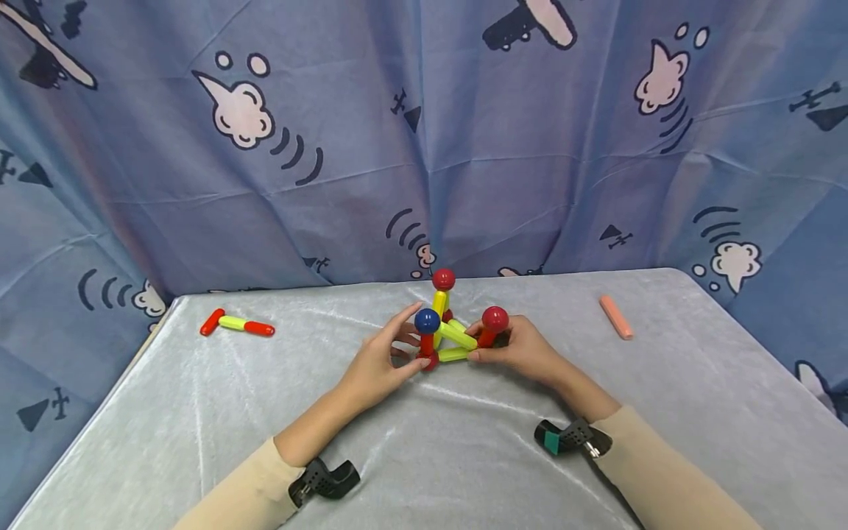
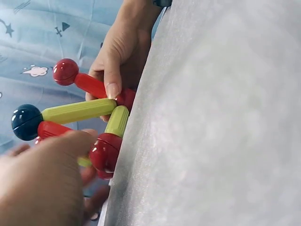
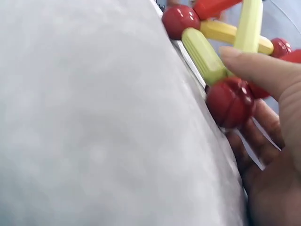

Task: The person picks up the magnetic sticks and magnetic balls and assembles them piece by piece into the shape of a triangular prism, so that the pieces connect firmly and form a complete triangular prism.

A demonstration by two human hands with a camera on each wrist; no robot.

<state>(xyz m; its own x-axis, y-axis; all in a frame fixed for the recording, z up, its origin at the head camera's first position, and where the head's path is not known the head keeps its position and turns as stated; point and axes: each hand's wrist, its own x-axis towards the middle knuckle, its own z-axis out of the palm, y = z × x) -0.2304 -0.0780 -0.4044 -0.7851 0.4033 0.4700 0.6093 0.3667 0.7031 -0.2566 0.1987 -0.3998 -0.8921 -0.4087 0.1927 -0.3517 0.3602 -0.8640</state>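
Observation:
A toy frame of magnetic balls and rods stands on the table between both hands. Its rods are lime, yellow and red. A blue ball tops the left upright; red balls top the back and right ones. My left hand curls around the left corner, thumb at the lower red ball and fingers behind the red rod. At the right corner, my right hand holds the base of the red upright, its thumb in front. In the right wrist view, its fingers reach behind a red ball.
Two red rods and a lime one lie joined in a T shape at the far left. An orange-pink rod rests at the back right. Grey cloth covers the table, and a patterned blue curtain hangs behind it.

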